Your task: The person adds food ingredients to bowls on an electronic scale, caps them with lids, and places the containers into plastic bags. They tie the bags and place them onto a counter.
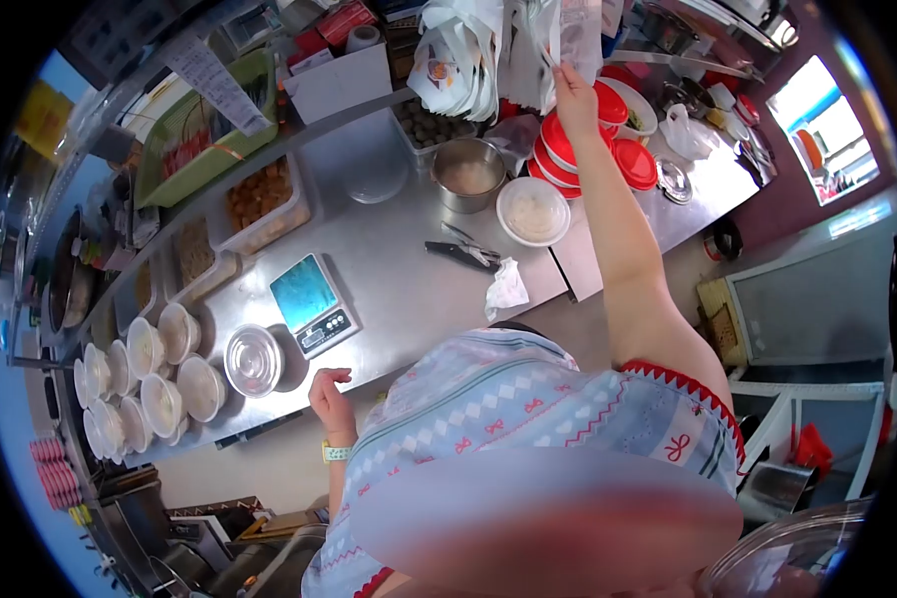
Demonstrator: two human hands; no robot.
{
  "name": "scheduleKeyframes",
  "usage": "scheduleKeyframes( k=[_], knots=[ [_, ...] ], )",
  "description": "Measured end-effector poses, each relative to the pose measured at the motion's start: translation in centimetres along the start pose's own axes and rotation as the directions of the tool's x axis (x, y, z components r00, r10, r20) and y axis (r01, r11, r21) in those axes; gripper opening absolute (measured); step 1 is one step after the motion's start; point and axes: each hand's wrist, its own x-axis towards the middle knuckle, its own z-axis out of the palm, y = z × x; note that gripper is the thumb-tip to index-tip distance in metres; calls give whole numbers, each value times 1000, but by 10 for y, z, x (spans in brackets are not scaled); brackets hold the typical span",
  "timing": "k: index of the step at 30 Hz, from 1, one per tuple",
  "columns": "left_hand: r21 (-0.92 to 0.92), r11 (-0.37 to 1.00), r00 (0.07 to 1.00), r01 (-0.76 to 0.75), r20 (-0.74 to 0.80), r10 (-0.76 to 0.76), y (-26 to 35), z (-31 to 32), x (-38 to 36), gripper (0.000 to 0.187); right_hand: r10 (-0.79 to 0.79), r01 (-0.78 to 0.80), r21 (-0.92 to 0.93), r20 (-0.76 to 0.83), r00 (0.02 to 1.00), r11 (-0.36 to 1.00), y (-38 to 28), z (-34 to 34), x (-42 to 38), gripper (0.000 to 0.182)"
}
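My right hand (574, 92) reaches up to the hanging white plastic bags (534, 55), its fingers closed at the edge of one. Below that arm lie several red lids (558, 142). My left hand (329, 397) is held near the counter's front edge, its fingers partly curled, with nothing visible in them. The digital scale (312, 304) is just beyond it, and a round lidded container (253, 361) stands to the left. A white bowl (533, 211) with pale contents sits beside a metal pot (468, 174). Black-handled scissors (462, 255) lie near a crumpled tissue (506, 289).
Several lidded bowls (161, 402) are stacked at the counter's left end. Food tubs (259, 207) line the back under a shelf with a green basket (194, 140). Pans and lids (674, 179) stand at the right. A white-framed unit (807, 309) is at the right.
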Motion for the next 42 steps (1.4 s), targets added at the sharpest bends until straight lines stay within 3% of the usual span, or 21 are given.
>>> scheduleKeyframes(
  k=[4, 7, 10, 12, 14, 17, 19, 20, 21, 22, 25, 27, 28, 30, 32, 33, 35, 37, 40, 41, 42],
  knots=[
    [-57, 995, 997, 78, -8, -79, 5, 11, -1, 39, 204, -273, 362, 218, 955, 891, -9, -32, 16, 28],
    [-38, 998, 999, 47, 6, -47, 24, 25, 12, 38, 235, -273, 396, 142, 962, 877, -16, -50, 24, 24],
    [-15, 1000, 997, 16, 73, -15, 27, 34, 20, 37, 210, -211, 249, 32, 977, 945, -18, -56, 29, 27],
    [-10, 1000, 995, 10, 98, -9, 27, 40, 24, 37, 257, -257, 344, 46, 965, 903, -12, -56, 29, 29],
    [-3, 1000, 990, 2, 142, -1, 27, 45, 25, 37, -33, 30, -42, -54, 998, 999, -18, -62, 22, 27],
    [-25, 997, 985, 76, 160, -71, 36, 56, 29, 29, -151, 163, -133, 91, 984, 978, -51, -68, -20, 25],
    [72, 997, 980, -27, 197, 12, 29, 61, 34, 26, -29, -1, 99, 304, 952, 995, -40, -59, -73, 18],
    [103, 993, 979, -55, 201, 33, 34, 67, 40, 19, 130, -335, 299, 541, 831, 893, -54, -54, -111, 15],
    [51, 996, 980, -73, 191, 62, 24, 76, 41, 21, 125, -456, 349, 667, 735, 818, -65, -47, -153, 15],
    [-22, 994, 962, -107, 251, 109, 38, 81, 48, 43, -197, -285, 369, 850, 488, 885, -75, -38, -169, 16],
    [-100, 994, 918, -45, 388, 81, 53, 95, 63, 64, -406, -616, 284, 912, -63, 735, -132, 2, -203, 18],
    [-257, 959, 793, 115, 606, 68, 38, 92, 70, 65, -495, -672, 249, 846, -200, 698, -130, 24, -215, 18],
    [-269, 947, 729, 178, 682, 57, 32, 88, 74, 62, -374, -807, 182, 926, -52, 562, -135, 24, -216, 20],
    [-502, 744, 739, 441, 674, 17, 34, 83, 68, 55, -246, -903, 157, 967, 59, 400, -143, 41, -213, 22],
    [-387, 719, 642, 578, 759, -107, 33, 65, 62, 49, -94, -994, 58, 994, 49, 94, -148, 61, -215, 23],
    [-374, 752, 702, 543, 693, -163, 36, 64, 52, 40, -245, -997, 1, 969, -17, 74, -144, 74, -218, 22],
    [-355, 697, 694, 623, 663, -282, 3, 52, 43, 35, -124, -972, 58, 992, 30, 229, -151, 91, -226, 21],
    [-403, 609, 709, 683, 565, -421, -3, 40, 39, 27, 105, -891, 160, 969, 224, 425, -160, 103, -234, 18],
    [-387, 605, 708, 696, 512, -486, -13, 15, 48, 30, 135, -767, 186, 933, 335, 614, -131, 121, -236, 19],
    [-363, 780, 840, 509, 407, -358, -9, 14, 46, 31, 110, -729, 107, 964, 243, 676, -120, 123, -235, 22],
    [-364, 782, 840, 505, 416, -349, -9, 14, 46, 31, 115, -726, 110, 960, 254, 679, -127, 122, -237, 22]
  ],
)
